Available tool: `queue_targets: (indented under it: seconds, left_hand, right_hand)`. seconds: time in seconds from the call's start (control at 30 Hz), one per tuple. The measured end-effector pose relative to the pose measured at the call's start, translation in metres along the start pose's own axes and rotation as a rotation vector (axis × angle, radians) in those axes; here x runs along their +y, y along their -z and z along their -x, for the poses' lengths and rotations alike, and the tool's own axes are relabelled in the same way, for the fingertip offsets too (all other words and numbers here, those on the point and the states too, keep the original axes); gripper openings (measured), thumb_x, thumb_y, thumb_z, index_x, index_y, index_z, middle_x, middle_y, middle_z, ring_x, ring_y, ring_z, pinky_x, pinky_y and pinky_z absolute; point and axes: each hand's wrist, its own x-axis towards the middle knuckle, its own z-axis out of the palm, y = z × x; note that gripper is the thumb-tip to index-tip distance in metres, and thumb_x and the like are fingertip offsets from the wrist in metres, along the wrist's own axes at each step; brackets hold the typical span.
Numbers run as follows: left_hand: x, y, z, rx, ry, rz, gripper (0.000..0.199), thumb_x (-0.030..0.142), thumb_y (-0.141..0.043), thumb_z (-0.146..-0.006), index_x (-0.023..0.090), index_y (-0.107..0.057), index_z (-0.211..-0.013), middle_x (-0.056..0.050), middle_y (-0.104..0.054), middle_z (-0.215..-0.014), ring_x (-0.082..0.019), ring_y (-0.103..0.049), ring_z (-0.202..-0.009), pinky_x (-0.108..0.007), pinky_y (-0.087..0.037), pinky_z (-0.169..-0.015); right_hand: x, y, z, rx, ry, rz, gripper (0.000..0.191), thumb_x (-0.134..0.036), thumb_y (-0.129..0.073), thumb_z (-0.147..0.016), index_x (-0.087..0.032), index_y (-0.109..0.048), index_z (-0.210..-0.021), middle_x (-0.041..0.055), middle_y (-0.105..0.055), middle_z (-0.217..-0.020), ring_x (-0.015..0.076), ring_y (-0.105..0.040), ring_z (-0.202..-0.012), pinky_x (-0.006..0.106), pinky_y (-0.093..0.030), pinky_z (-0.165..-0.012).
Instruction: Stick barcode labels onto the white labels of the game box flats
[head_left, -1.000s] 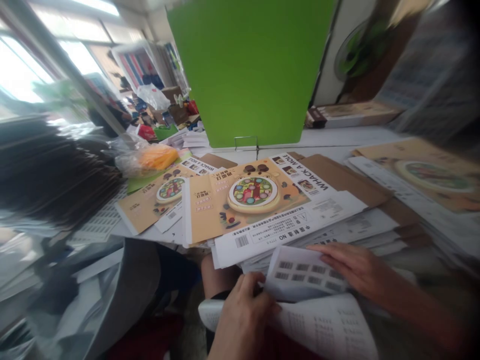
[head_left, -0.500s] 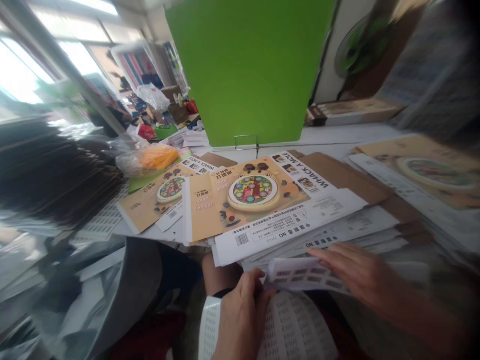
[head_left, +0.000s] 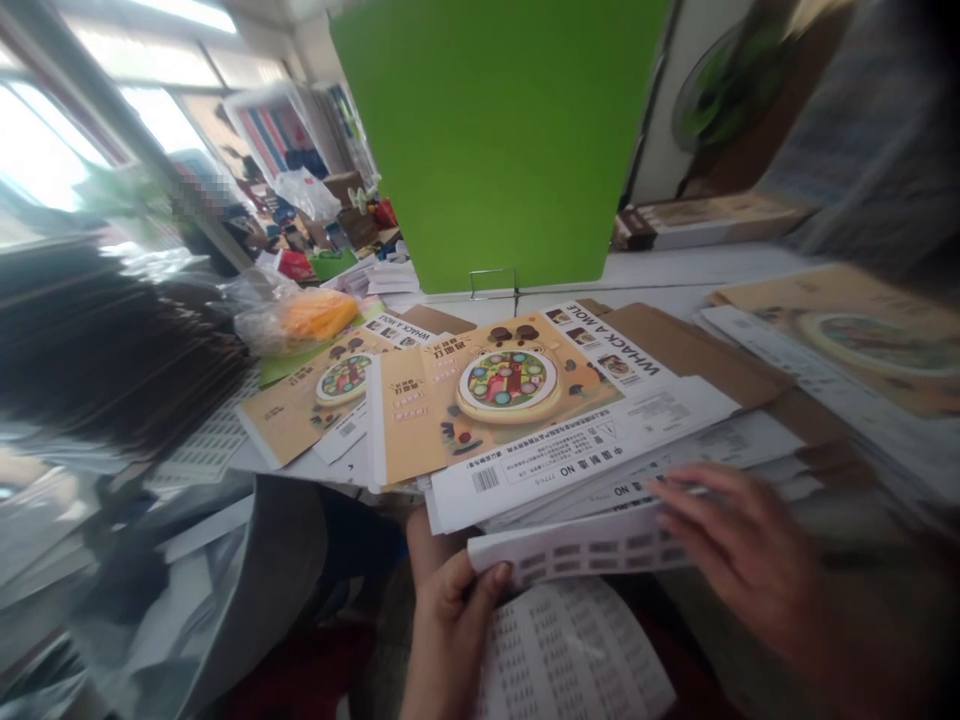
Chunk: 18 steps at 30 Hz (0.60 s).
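My left hand (head_left: pixel 459 620) pinches the left end of a folded white label sheet (head_left: pixel 592 556) between thumb and fingers. Rows of small dark printed labels run along its strip. Beneath it a curved sheet of printed stickers (head_left: pixel 574 655) lies over my lap. At the strip's right end is my right hand (head_left: pixel 739 550), its fingers stretched and slightly apart; the exact contact is unclear. Just beyond both hands sits a stack of flat printed game boxes (head_left: pixel 525 400) marked "WHACK A MOLE", white flaps facing me.
More flat boxes lie at left (head_left: pixel 300 400) and right (head_left: pixel 862 330). A green board (head_left: pixel 502 140) stands upright behind. Dark stacked cardboard (head_left: pixel 97 350) rises at far left, above a grey bin (head_left: pixel 255 590) holding paper scraps. An orange bundle (head_left: pixel 321 315) in plastic sits on the table.
My left hand has shifted left and now grips the strip's left end, which shows longer and straighter. My right hand has moved slightly right and lifted its fingers apart.
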Motion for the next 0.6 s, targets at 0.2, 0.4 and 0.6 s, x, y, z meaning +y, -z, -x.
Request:
queue_targets:
  seconds: [0.2, 0.4, 0.6]
  left_hand:
    - [-0.007, 0.017, -0.001, 0.003, 0.160, 0.144, 0.029, 0.045, -0.068, -0.080, 0.017, -0.071, -0.072, -0.002, -0.068, -0.070, -0.018, -0.058, -0.067, -0.024, -0.047, -0.064]
    - [-0.006, 0.021, -0.001, -0.039, 0.206, 0.163, 0.030, 0.046, -0.068, -0.081, 0.017, -0.072, -0.074, -0.002, -0.069, -0.073, -0.018, -0.058, -0.068, -0.025, -0.047, -0.066]
    - [-0.007, 0.021, -0.004, 0.003, 0.218, 0.246, 0.030, 0.046, -0.072, -0.077, 0.017, -0.066, -0.080, -0.004, -0.069, -0.076, -0.023, -0.063, -0.076, -0.029, -0.050, -0.070]
  right_hand:
    - [0.037, 0.007, 0.033, -0.028, -0.511, -0.164, 0.044, -0.048, -0.052, -0.092, -0.029, -0.054, -0.131, 0.0061, -0.062, -0.117, 0.0230, -0.063, -0.098, 0.030, -0.058, -0.071]
    - [0.042, -0.004, 0.036, -0.133, -0.749, -0.307, 0.058, -0.056, -0.059, -0.085, -0.028, -0.050, -0.136, 0.0068, -0.062, -0.119, 0.0213, -0.065, -0.098, 0.030, -0.059, -0.082]
    - [0.045, -0.002, 0.028, -0.162, -0.904, -0.479, 0.067, -0.053, -0.066, -0.079, -0.029, -0.046, -0.139, 0.0044, -0.068, -0.108, 0.0188, -0.068, -0.091, 0.022, -0.059, -0.075]
